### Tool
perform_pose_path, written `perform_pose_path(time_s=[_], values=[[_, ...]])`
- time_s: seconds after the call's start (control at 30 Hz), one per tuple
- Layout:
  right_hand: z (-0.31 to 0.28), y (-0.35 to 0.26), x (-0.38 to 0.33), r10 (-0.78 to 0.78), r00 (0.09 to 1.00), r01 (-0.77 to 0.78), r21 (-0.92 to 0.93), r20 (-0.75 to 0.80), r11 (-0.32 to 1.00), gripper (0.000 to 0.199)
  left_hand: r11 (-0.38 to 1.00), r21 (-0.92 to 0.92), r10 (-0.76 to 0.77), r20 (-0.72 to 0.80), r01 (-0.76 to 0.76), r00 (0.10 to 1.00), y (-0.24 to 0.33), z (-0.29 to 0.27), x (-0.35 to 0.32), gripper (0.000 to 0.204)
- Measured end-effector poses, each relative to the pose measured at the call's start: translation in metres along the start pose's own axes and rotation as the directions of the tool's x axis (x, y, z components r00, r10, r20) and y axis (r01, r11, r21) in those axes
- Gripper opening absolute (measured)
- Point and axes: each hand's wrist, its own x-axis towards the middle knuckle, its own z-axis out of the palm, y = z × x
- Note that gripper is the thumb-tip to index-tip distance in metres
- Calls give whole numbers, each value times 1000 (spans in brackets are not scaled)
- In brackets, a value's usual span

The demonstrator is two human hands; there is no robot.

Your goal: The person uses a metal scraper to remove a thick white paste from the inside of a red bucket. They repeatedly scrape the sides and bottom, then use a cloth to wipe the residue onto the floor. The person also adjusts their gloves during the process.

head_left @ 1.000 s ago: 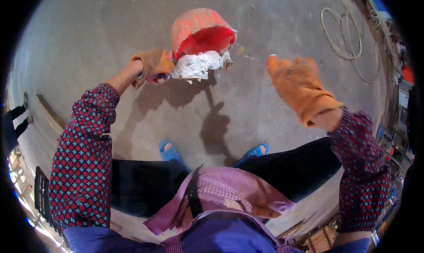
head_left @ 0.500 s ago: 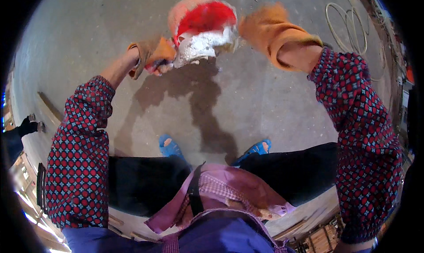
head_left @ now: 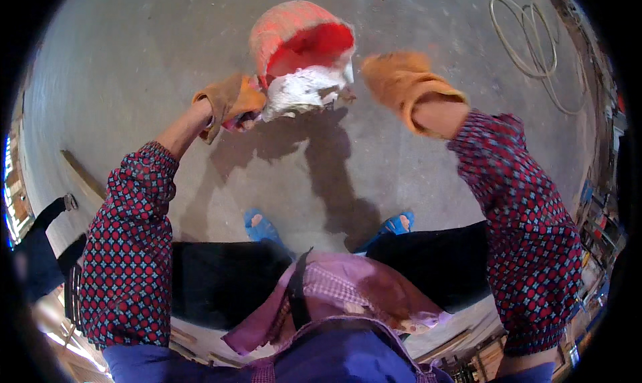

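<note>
- We are gripping the near edge of the red bucket with our left hand, which is wearing a tan work glove; the fingers are curled shut around the rim at its lower left.
- We are holding that bucket up in front of us, tipped on its side so the red inside is facing toward us, with a lump of white plaster clinging to its lower lip.
- We are keeping our right hand, also in a tan glove, just beside the bucket's right side; we cannot tell whether its fingers are touching the rim or how far they are opened, since the back of the glove is hiding them.
- We are wearing red and blue patterned sleeves on both arms.
- We are standing on a bare grey concrete floor, our blue shoes showing below the bucket's shadow.
- A coiled pale hose is lying on the floor, well apart to the right.
</note>
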Motion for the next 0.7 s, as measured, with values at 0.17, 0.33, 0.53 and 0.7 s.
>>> perform_pose_path(time_s=[0.17,0.33,0.53,0.7], values=[[37,-22,-9,-35,995,50,158,-96,986,13,963,268,-1,-56,16,998,-5,3,-13,17],[17,8,-50,5,952,84,279,-305,957,13,879,471,77,5,-70,997,-19,18,-1,24],[45,-59,-72,-98,995,98,513,-28,853,17,978,-207,-31,-161,-3,986,-66,79,30,27],[129,-81,-75,132,984,-115,145,-118,983,23,760,-646,-113,-26,69,993,-75,96,39,20]])
